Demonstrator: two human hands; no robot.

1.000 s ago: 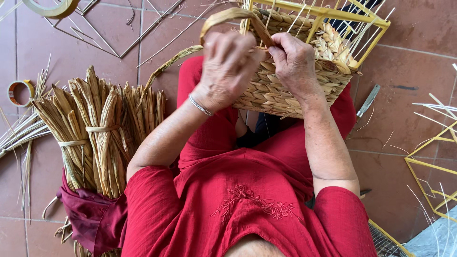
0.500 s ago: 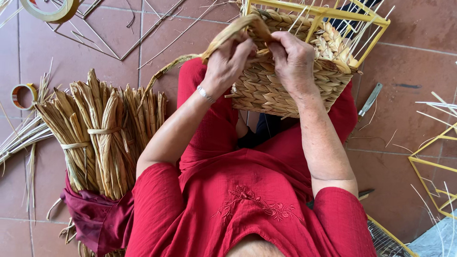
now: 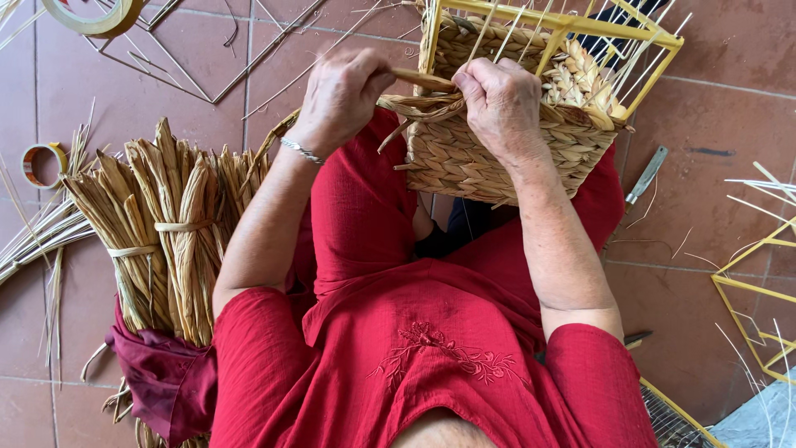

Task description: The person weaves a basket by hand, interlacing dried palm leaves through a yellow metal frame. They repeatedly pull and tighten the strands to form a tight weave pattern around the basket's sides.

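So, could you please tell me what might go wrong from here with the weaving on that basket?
The left hand is pulling a flat straw strand taut at the woven basket; it could snap or fray. The thin yellow wire uprights stand bare near the right hand and could scratch it. The basket only rests on the red-clad lap, so a hard pull could tip it.

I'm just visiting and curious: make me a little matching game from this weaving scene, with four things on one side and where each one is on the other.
Things:
1. woven basket
2. bundles of dried straw
3. roll of tape
4. bracelet

Places:
A. on the left wrist
B. on the tiled floor at the far left edge
C. on the lap, under both hands
D. on the floor beside the left arm, tied with bands

Pairs: 1-C, 2-D, 3-B, 4-A
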